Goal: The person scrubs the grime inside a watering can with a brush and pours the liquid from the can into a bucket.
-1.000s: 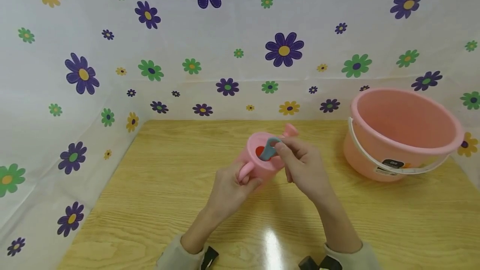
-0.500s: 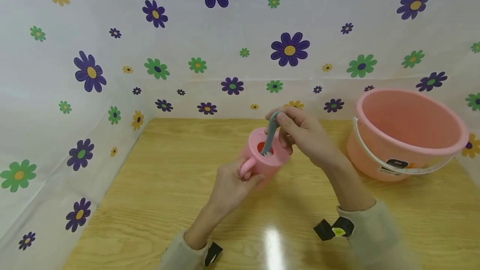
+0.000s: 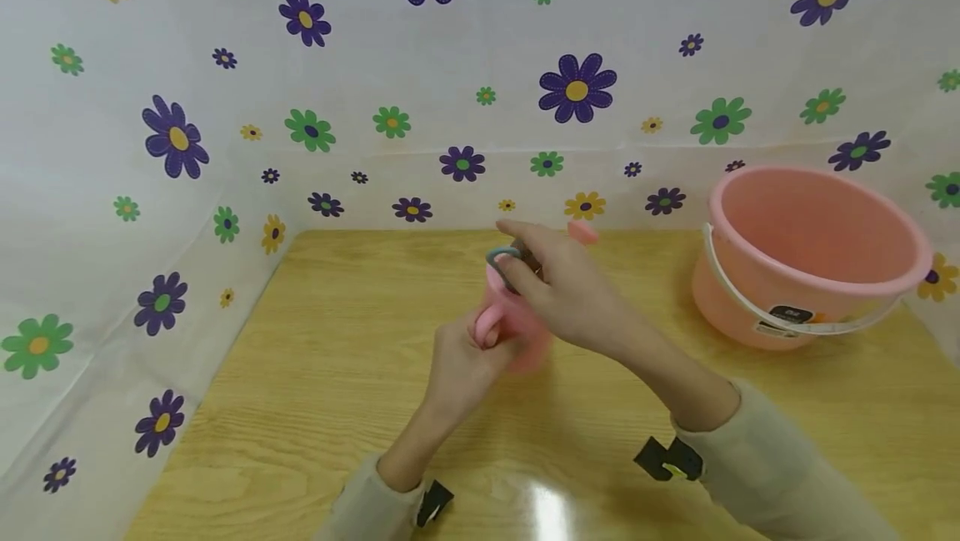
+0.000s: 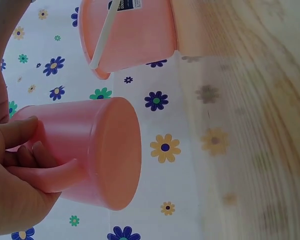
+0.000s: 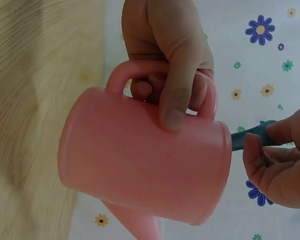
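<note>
The left hand (image 3: 463, 364) is curling its fingers through the looped handle of a pink plastic watering can (image 5: 145, 155), its thumb pressing along the smooth, faintly glossy wall. The can is hanging tilted above the desk (image 3: 300, 408), between the two hands, its rounded base facing the wood-grain surface. A tapering spout (image 5: 140, 220) is jutting from the side opposite the handle. At the can's mouth, the right hand (image 3: 566, 287) is pinching a slim, matte blue-grey tool (image 5: 247, 138) between thumb and fingers; the shaft is passing inside the rim, which is hiding its far end. To the right of both hands, a wide, round pink bucket (image 3: 723, 312) is standing, its curved white handle (image 3: 840, 328) hanging across the front. Beyond the hands, a lightly creased white sheet (image 3: 337, 91) is displaying purple, green and yellow flowers.
</note>
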The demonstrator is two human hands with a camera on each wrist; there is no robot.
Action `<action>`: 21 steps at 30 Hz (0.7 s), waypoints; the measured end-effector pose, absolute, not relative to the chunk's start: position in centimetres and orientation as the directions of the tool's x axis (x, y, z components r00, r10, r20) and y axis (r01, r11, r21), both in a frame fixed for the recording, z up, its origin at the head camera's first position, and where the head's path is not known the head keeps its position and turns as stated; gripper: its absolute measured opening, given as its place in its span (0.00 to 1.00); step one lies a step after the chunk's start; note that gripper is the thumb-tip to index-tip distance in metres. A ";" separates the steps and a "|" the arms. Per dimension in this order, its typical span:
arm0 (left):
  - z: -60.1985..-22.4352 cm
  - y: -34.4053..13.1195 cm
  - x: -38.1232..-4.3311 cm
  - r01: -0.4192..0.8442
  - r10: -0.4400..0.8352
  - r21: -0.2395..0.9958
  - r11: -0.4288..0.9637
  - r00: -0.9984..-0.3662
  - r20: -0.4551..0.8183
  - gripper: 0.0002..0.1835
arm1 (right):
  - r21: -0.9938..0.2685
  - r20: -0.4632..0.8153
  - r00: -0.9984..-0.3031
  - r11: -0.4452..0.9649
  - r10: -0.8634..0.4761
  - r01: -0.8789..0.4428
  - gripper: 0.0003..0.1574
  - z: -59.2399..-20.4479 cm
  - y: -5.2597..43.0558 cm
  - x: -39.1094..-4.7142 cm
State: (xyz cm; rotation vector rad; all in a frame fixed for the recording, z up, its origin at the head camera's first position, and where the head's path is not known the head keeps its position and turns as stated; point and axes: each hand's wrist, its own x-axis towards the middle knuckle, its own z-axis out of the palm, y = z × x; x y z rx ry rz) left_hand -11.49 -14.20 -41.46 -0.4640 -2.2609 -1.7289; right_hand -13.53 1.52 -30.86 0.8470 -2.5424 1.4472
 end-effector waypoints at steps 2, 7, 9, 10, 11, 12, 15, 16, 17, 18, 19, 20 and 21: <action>-41.3 -14.2 -11.4 0.392 0.078 0.888 0.241 -0.920 0.384 0.22 | -0.785 0.376 -0.833 0.337 -0.406 -0.519 0.12 -31.1 1.4 -13.5; -41.1 -14.4 -11.3 0.377 0.063 0.891 0.251 -0.925 0.374 0.21 | -0.885 0.356 -0.851 0.153 -0.385 -0.440 0.11 -31.2 1.6 -13.5; -41.0 -14.5 -11.3 0.373 0.065 0.891 0.260 -0.927 0.370 0.21 | -0.907 0.317 -0.855 0.133 -0.410 -0.400 0.14 -31.1 1.8 -13.4; -40.9 -14.5 -11.3 0.372 0.064 0.891 0.261 -0.927 0.369 0.21 | -0.907 0.306 -0.849 0.138 -0.430 -0.397 0.16 -31.1 1.8 -13.4; -40.8 -14.5 -11.3 0.372 0.063 0.890 0.265 -0.927 0.369 0.21 | -0.905 0.297 -0.838 0.144 -0.457 -0.400 0.18 -31.1 1.8 -13.3; -40.8 -14.5 -11.3 0.373 0.063 0.888 0.268 -0.927 0.370 0.21 | -0.893 0.301 -0.823 0.161 -0.482 -0.421 0.20 -31.1 1.8 -13.3; -40.6 -14.5 -11.2 0.377 0.058 0.884 0.277 -0.925 0.376 0.22 | -0.798 0.359 -0.773 0.257 -0.523 -0.544 0.28 -31.2 1.4 -13.3; -40.6 -14.5 -11.2 0.376 0.055 0.884 0.278 -0.925 0.376 0.22 | -0.750 0.389 -0.751 0.291 -0.533 -0.594 0.31 -31.2 1.2 -13.4; -40.5 -14.5 -11.1 0.375 0.053 0.885 0.277 -0.925 0.375 0.22 | -0.697 0.411 -0.732 0.330 -0.544 -0.637 0.32 -31.2 1.0 -13.5; -40.5 -14.5 -11.1 0.372 0.052 0.887 0.273 -0.926 0.373 0.22 | -0.635 0.431 -0.713 0.376 -0.554 -0.675 0.32 -31.3 0.9 -13.6; -40.5 -14.6 -11.1 0.369 0.047 0.890 0.269 -0.928 0.370 0.22 | -0.577 0.443 -0.690 0.407 -0.572 -0.708 0.31 -31.3 0.8 -13.8; -40.5 -14.6 -11.1 0.364 0.044 0.893 0.264 -0.929 0.366 0.22 | -0.529 0.438 -0.674 0.436 -0.595 -0.728 0.31 -31.2 0.8 -13.9; -40.5 -14.5 -11.0 0.361 0.040 0.895 0.263 -0.931 0.364 0.22 | -0.398 0.424 -0.632 0.493 -0.649 -0.774 0.28 -31.1 0.9 -14.0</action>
